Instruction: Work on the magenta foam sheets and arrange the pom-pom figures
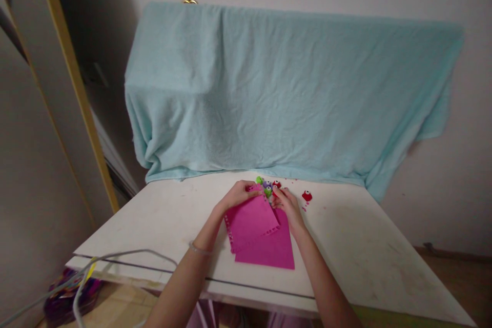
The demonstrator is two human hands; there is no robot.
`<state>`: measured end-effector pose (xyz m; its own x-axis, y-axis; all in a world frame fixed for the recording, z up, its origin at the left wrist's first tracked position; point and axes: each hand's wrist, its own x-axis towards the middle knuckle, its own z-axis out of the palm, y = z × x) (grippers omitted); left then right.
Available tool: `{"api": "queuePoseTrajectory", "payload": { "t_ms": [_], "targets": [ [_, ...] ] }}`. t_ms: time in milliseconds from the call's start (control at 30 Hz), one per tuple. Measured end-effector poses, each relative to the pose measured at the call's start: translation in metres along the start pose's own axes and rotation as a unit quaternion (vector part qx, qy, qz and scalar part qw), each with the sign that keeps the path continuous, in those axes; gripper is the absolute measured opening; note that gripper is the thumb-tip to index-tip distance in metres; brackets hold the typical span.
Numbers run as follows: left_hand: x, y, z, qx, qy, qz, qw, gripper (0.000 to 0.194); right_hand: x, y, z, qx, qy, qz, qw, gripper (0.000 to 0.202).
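Note:
A bright pink sheet [249, 223] with small holes along its edges lies at an angle over a second pink sheet [269, 256]. My left hand [241, 194] grips the upper edge of the holed sheet between thumb and fingers. At that sheet's upper right corner, my right hand [287, 206] has its fingers pinched together; what is in them is too small to make out. Just beyond the fingertips sits a cluster of small eyed pieces: a green one [268, 191], a purple one [266, 184] and a red one [277, 183].
Another red eyed piece [306, 196] lies to the right, with pink scraps [305, 206] near it. A light blue cloth [292, 97] drapes behind the white table [346, 246]. A grey cable [126, 252] crosses the table's front left edge.

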<state>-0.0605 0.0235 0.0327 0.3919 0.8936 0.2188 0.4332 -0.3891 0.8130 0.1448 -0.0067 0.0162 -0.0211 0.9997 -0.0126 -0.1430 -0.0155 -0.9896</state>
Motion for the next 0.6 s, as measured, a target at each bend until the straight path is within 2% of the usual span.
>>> {"api": "queuePoseTrajectory", "payload": {
  "t_ms": [333, 600],
  "targets": [
    [-0.0009, 0.0018, -0.0010, 0.013, 0.006, 0.016, 1.000, 0.051, 0.0021, 0.0060, -0.0013, -0.019, -0.006, -0.001, 1.000, 0.043],
    [0.0002, -0.0028, 0.0006, 0.036, 0.023, 0.019, 0.999, 0.049, 0.0002, 0.0086, -0.0038, -0.025, 0.023, -0.021, 0.999, 0.044]
  ]
}}
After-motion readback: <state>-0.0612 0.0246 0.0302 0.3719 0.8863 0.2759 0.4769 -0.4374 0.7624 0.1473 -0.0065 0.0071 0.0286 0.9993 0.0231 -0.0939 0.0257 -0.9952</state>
